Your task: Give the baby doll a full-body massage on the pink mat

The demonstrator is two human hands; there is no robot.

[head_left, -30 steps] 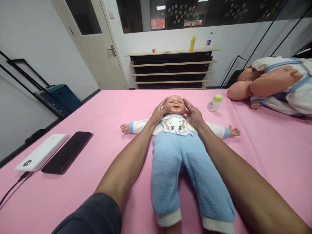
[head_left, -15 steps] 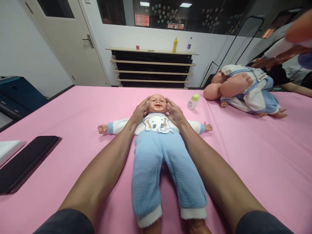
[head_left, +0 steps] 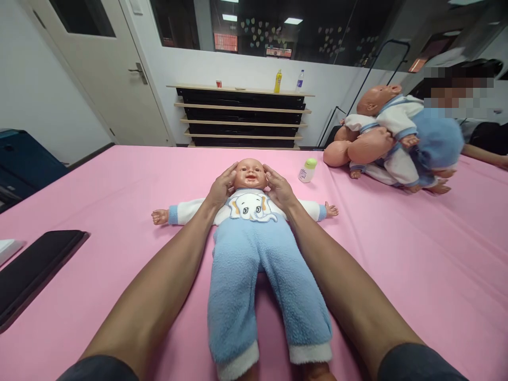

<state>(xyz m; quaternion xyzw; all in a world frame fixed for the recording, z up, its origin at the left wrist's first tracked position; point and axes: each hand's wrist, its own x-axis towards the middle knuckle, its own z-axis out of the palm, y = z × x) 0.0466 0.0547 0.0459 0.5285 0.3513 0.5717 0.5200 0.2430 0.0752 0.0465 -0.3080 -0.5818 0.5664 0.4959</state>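
Note:
A baby doll lies on its back with both arms spread wide. It wears light blue fleece trousers and a white top with an elephant face. My left hand rests along one side of the doll's head, and my right hand lies along the other side. Both hands have their fingers stretched out and touch the head from the sides. The doll's feet are partly cut off at the lower edge of the view.
A pink-covered table bears the doll. A bottle with a green cap stands beyond my right hand. Several dolls are piled at the far right, near a person. At the left lies a black flat case. Shelves line the wall.
My hands keep their place at the doll's head. At the far right, a doll held above the pile has come down onto it. The view has shifted slightly.

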